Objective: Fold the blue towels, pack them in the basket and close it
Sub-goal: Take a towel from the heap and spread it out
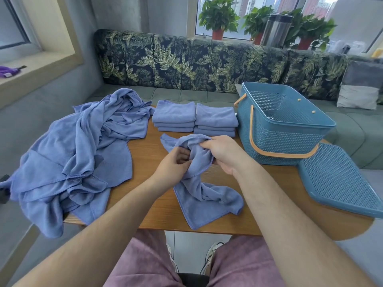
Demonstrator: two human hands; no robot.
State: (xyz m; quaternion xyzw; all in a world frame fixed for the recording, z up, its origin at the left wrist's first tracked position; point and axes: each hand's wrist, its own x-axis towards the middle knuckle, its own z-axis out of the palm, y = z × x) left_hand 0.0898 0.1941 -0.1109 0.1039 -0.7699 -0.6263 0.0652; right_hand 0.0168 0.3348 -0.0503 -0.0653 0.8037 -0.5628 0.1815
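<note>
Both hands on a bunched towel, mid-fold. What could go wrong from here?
The towel in the left hand and right hand is twisted; folded as is, it may come out lumpier than the folded stacks.
The unfolded pile hangs over the left edge of the table; tugging one towel out could drag others off.
The lid seems to overhang the right edge; the right forearm might knock it.

Leaf-print sofa (pixel 186 61) beneath sunlit windows (pixel 248 15)

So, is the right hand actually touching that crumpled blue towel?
Touching. The head view shows the right hand gripping the bunched upper part of the blue towel, fingers curled into its folds.
</note>
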